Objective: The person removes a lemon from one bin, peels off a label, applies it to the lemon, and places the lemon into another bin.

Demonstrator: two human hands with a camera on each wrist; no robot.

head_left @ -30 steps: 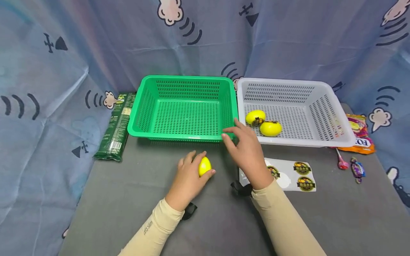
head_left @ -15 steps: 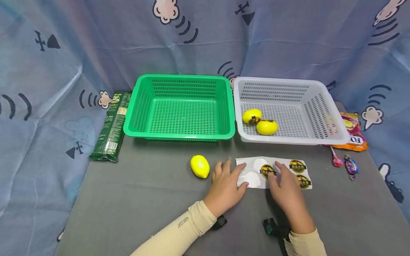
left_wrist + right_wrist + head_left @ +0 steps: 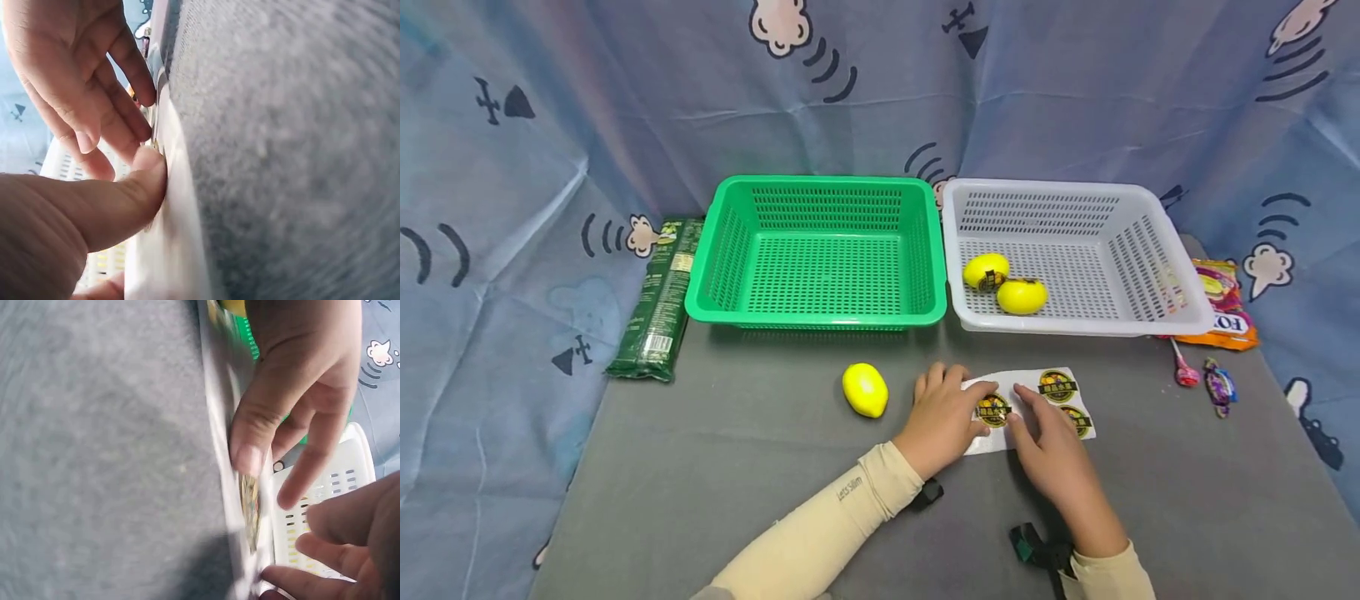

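Observation:
A white sheet of round black-and-gold stickers lies on the grey table in the head view. My left hand rests on the sheet's left part, its thumb pressing the surface beside a sticker. At that sticker's right side is my right hand, index finger and thumb apart and close over the sheet; whether they touch it I cannot tell. A yellow lemon lies left of my left hand. Two more lemons, one in front of the other, sit in the white basket, with dark stickers on them.
A green basket stands behind the lemon, beside the white basket. On the left lies a green packet. An orange candy bag, a lollipop and a wrapped candy lie at the right.
My left hand let go of the lemon, leaving it on the table, and moved right to the sticker sheet. My right hand came down to the sheet, which has shifted left and turned slightly.

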